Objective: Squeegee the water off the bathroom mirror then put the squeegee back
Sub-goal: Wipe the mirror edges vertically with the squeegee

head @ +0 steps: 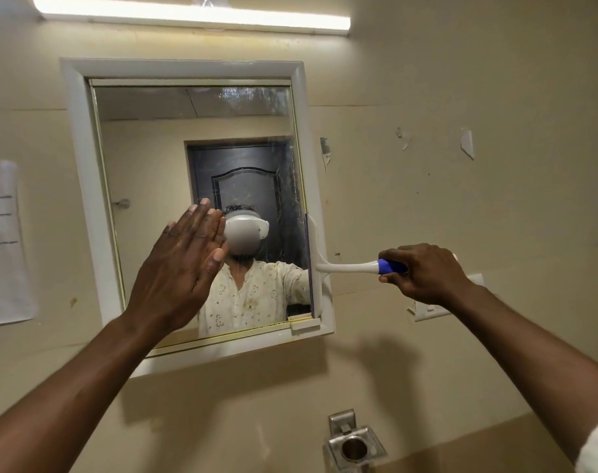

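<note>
The bathroom mirror point(161, 158) hangs in a white frame point(77, 158) on a beige wall, with water drops and streaks along its top and right side. My right hand point(424, 273) grips the blue handle of a white squeegee point(345, 268). Its blade stands upright at the mirror's lower right edge, against the frame. My left hand point(181, 268) is raised flat in front of the glass, fingers together and holding nothing; I cannot tell whether it touches the mirror.
A lit tube light point(195, 13) runs above the mirror. A steel holder point(352, 445) sticks out of the wall below it. A paper sheet point(4, 244) hangs at left, and a white switch plate point(434, 308) sits behind my right wrist.
</note>
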{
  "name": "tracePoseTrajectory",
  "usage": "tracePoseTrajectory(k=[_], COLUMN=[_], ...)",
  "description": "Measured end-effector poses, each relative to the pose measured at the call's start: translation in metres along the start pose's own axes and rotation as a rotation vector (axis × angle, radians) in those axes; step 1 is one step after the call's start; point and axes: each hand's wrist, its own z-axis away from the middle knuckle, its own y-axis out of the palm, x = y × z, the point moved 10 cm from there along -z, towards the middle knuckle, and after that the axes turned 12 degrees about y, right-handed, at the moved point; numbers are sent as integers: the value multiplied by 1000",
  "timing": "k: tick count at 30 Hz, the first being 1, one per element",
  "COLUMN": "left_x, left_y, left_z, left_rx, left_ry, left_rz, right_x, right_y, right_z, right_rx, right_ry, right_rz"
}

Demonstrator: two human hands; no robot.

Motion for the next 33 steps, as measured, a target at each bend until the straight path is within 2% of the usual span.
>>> tracePoseTrajectory(k=[8,13,16,22,26,33], left_x=[-3,-19,-26,-44,-51,-44], left_y=[-8,-13,-13,-12,-3,13], left_z=[6,7,7,9,10,12], left_rx=[-27,-34,1,6,3,-69], left_ry=[-10,4,-6,-12,-60,-329], left_rz=[8,38,74,146,332,754], right_x=[12,36,51,96,137,198], right_y=[-18,-23,-19,6,12,16], right_z=[6,10,10,10,11,14], right_rx=[-55,-81,-64,159,322,531], right_ry=[24,143,257,456,539,606], right_rz=[-66,-193,-350,-876,-1223,-1588])
